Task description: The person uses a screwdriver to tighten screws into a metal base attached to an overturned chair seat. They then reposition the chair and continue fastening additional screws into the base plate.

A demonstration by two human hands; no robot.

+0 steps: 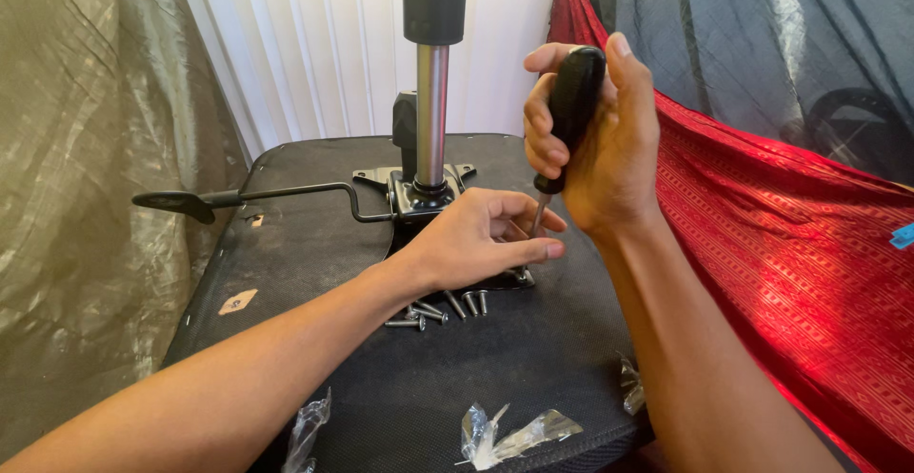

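My right hand (600, 140) grips the black handle of a screwdriver (569, 111), held upright with its metal shaft pointing down. My left hand (481, 237) rests on the black metal mounting plate (419, 197) of an upturned chair seat (314, 273), with its fingers pinched around the screwdriver's tip; whatever sits under the tip is hidden by those fingers. Several loose screws (443, 309) lie on the seat just in front of my left hand. A chrome gas cylinder (432, 111) rises from the plate.
A black lever (238, 197) sticks out left from the plate. Torn clear plastic bags (509, 435) lie near the seat's front edge. A red patterned cloth (790, 245) drapes on the right, an olive fabric (86, 197) on the left, white blinds (314, 45) behind.
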